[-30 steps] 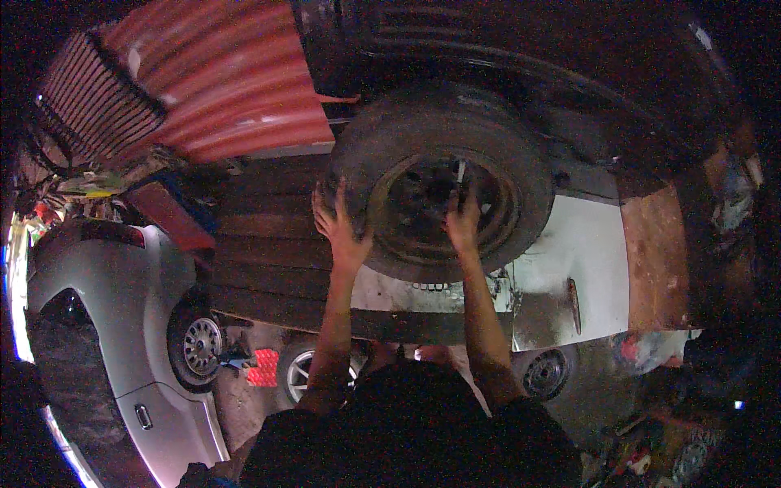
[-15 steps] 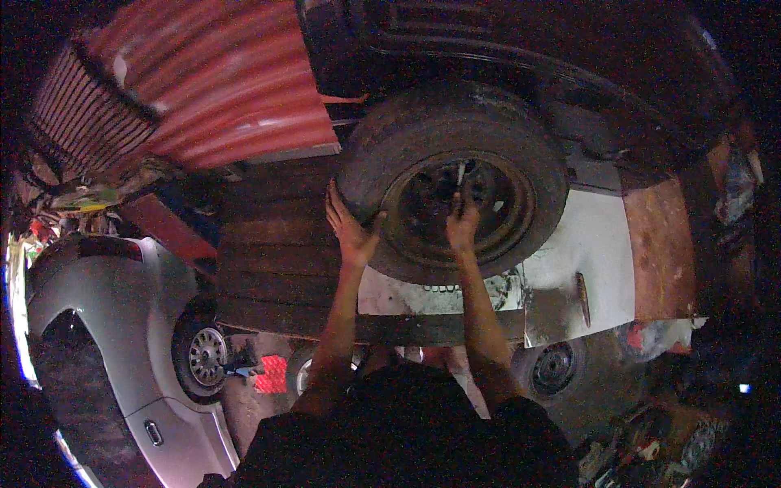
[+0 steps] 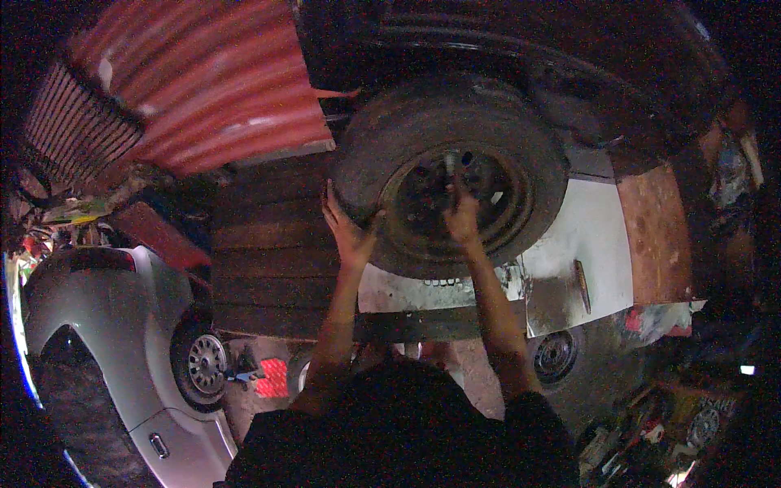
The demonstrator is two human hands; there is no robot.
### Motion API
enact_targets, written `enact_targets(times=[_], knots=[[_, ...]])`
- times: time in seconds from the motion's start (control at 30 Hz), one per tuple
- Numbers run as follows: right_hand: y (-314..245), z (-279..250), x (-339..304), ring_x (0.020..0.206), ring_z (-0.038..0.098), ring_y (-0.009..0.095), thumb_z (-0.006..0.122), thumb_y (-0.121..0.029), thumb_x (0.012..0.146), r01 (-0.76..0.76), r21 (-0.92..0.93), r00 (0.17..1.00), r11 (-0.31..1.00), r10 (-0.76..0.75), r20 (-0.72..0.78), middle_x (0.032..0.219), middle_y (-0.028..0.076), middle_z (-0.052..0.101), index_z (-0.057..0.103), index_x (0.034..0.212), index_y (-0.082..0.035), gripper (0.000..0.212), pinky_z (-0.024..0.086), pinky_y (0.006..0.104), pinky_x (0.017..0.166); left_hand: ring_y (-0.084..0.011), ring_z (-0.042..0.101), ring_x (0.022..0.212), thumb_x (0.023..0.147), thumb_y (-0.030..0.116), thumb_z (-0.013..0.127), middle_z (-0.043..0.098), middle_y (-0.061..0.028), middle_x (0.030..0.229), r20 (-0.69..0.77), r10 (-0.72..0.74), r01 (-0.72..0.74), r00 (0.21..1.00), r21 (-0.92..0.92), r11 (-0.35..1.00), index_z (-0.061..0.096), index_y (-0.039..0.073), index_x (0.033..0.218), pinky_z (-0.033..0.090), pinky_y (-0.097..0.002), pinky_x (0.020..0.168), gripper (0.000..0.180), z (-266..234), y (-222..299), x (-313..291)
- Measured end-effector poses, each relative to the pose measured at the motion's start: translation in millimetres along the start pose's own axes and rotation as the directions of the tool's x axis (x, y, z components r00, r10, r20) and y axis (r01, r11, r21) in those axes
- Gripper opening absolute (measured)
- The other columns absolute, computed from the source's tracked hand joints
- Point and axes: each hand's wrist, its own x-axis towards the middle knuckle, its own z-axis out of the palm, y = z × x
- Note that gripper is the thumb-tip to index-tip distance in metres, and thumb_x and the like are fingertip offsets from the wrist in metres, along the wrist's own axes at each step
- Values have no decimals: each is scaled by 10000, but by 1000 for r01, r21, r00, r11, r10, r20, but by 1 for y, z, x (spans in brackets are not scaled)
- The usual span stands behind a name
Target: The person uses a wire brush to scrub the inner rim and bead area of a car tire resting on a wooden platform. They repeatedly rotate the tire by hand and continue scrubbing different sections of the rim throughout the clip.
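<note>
A large black wheel [image 3: 529, 138], a dark tyre on a dark rim [image 3: 431, 240], leans tilted in front of me. My left hand [image 3: 351, 237] lies against the tyre's left side, fingers stretched and thumb apart along the sidewall. In front of the rim's middle, my right hand [image 3: 462, 215] has its fingers closed around a short pale metal tool [image 3: 450, 163], whose upper end points at the hub area. Dim light leaves the kind of tool unclear. Several holes show in the rim's dark centre.
Beneath the wheel is a dark plank surface [image 3: 268, 276] with a stained white sheet [image 3: 590, 236] and a brown board [image 3: 663, 236]. Red corrugated metal [image 3: 220, 81] hangs at upper left. A silver car body [image 3: 98, 317] stands left, another wheel [image 3: 557, 354] below right, clutter [image 3: 651, 431] at lower right.
My right hand has shifted slightly within the rim, and the tool has turned and moved a little left. My left hand stays on the tyre. The whole view has shifted slightly.
</note>
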Motion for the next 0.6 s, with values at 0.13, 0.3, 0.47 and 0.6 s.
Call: enact_targets(times=[0.13, 0.3, 0.47, 0.6], knots=[[-14, 11, -13, 895, 725, 376, 643, 14, 825, 37, -26, 995, 999, -34, 97, 1001, 242, 725, 487, 1529, -103, 730, 563, 450, 819, -461, 280, 1456, 616, 252, 968, 271, -280, 1573, 29, -81, 82, 996, -26, 996, 135, 104, 1626, 253, -559, 1221, 1318, -6, -1, 4], [-4, 50, -26, 838, 722, 327, 615, -64, 967, -190, 93, 981, 977, 186, 45, 975, 227, 735, 518, 1510, -102, 553, 557, 418, 769, -457, 303, 1447, 549, 274, 995, 299, -215, 1587, 93, -133, 135, 987, -20, 991, 134, 111, 1621, 250, -556, 1227, 1384, -1, -10, -2], [6, 50, -18, 885, 717, 353, 662, -99, 918, -197, 128, 946, 972, 223, -235, 1016, 225, 744, 527, 1496, -81, 594, 549, 414, 795, -437, 329, 1446, 521, 287, 1006, 299, -172, 1616, 115, -100, 99, 988, 11, 995, 144, 94, 1613, 268, -534, 1229, 1405, -6, -8, 0], [57, 35, -34, 898, 701, 399, 646, -34, 860, 145, -192, 989, 970, -141, 33, 1030, 240, 736, 431, 1559, -98, 734, 546, 451, 808, -436, 322, 1453, 506, 292, 1011, 310, -176, 1615, 120, -76, 84, 990, -57, 995, 150, 103, 1619, 288, -532, 1223, 1419, -2, 4, 12]])
